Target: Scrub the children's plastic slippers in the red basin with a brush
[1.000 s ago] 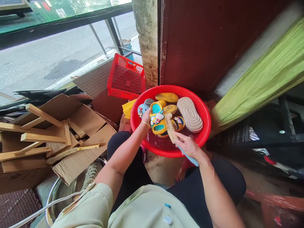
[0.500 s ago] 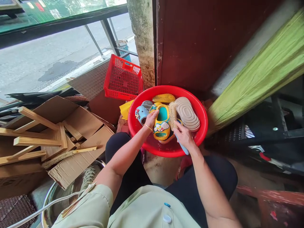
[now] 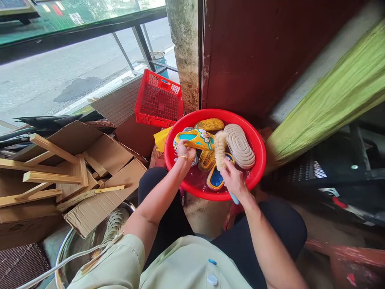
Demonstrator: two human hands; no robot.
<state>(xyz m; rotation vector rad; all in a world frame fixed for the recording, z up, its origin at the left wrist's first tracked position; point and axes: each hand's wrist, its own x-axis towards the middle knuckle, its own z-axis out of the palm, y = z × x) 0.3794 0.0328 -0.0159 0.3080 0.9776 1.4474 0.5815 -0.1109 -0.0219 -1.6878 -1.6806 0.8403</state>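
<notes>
My left hand (image 3: pixel 185 151) grips a yellow clog (image 3: pixel 197 140) with a turquoise inside and raised decorations, tilted sideways over a red basin (image 3: pixel 261 160). In my right hand (image 3: pixel 233 178) is a scrub brush (image 3: pixel 220 150) with pale bristles and a light blue handle. Its bristles are at the clog's decorated toe; whether they touch it I cannot tell. Below, in the basin's water, lie a blue-lined clog (image 3: pixel 215 178), a yellow textured sole (image 3: pixel 207 159), another yellow sole (image 3: pixel 209 124) and a beige ridged sole (image 3: pixel 240 145). A light blue shoe is mostly hidden behind my left hand.
A red plastic crate (image 3: pixel 159 100) stands behind the basin on the left. Cardboard (image 3: pixel 105 200) and a wooden stool (image 3: pixel 57 172) lie at left, above a metal bowl (image 3: pixel 61 257). A green curtain (image 3: pixel 327 96) hangs at right, beside a dark red door (image 3: pixel 240 52).
My left hand has turned the yellow clog from upright onto its side, toe to the right, uncovering the yellow sole and blue-lined clog beneath. The brush stays in my right hand.
</notes>
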